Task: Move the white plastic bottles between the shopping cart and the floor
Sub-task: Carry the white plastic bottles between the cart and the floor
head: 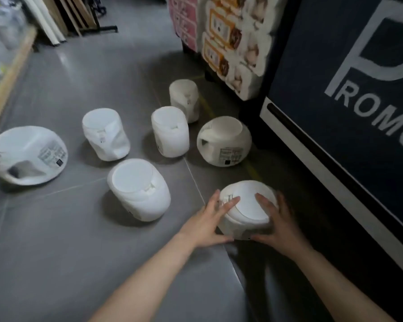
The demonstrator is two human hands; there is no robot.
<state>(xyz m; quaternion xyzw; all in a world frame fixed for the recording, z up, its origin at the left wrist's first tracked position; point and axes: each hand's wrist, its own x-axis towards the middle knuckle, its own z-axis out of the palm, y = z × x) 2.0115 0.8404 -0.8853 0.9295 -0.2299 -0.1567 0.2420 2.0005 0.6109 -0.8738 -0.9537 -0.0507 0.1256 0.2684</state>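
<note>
Views: one, head-worn, wide-angle.
Direction: forward and steeply down onto the grey floor.
Nearness: both forearms are seen from close above; the left hand and right hand sit low of centre.
Beyond the hands: shelving is caught.

i can read big white letters on the dark promo panel at right: "romo", cut off by the frame edge, under one huge letter, maybe a "p". two bottle labels carry fine print and a dark square code, too small and blurred to read. the printed packages behind show pictures, nothing i can make out as words.
</note>
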